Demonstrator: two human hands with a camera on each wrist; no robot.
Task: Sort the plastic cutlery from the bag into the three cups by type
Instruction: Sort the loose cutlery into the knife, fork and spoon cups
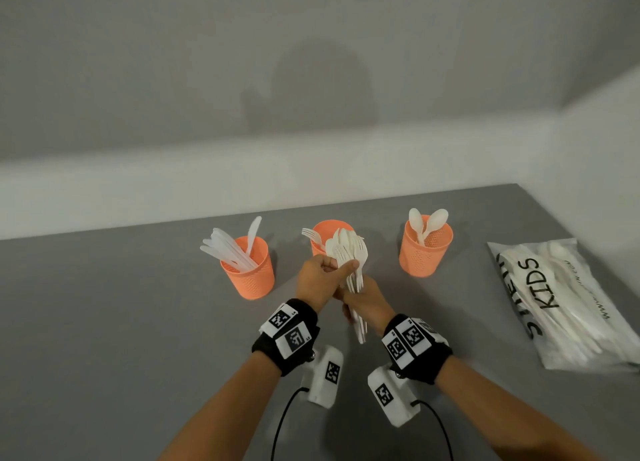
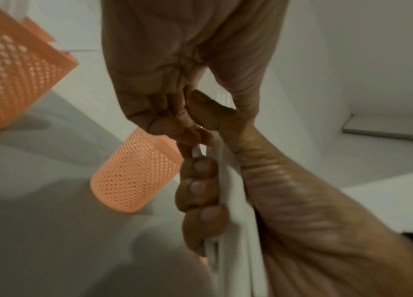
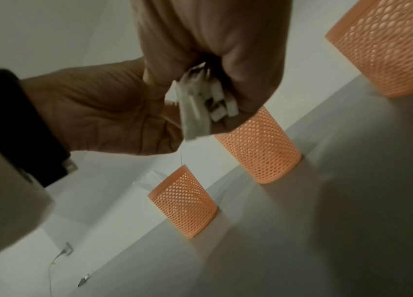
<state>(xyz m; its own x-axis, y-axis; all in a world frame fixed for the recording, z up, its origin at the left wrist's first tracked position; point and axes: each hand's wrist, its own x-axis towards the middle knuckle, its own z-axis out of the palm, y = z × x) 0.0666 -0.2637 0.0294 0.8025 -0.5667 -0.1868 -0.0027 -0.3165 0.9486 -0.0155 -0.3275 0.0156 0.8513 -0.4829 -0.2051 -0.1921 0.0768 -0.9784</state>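
Bundle of white forks and spoons: right hand clenched round the handles, left hand pinching its upper part, before middle cup. Left cup: knives. Right cup: spoons. Bag: far right, on table.

My forearms are bare, no sleeves. Each wrist wears a black fabric band carrying white tiles printed with black square-code markers; its twin sits at three o'clock from it. Under each band hangs a white boxy camera module with its own marker, and a thin black cable trails toward six o'clock.
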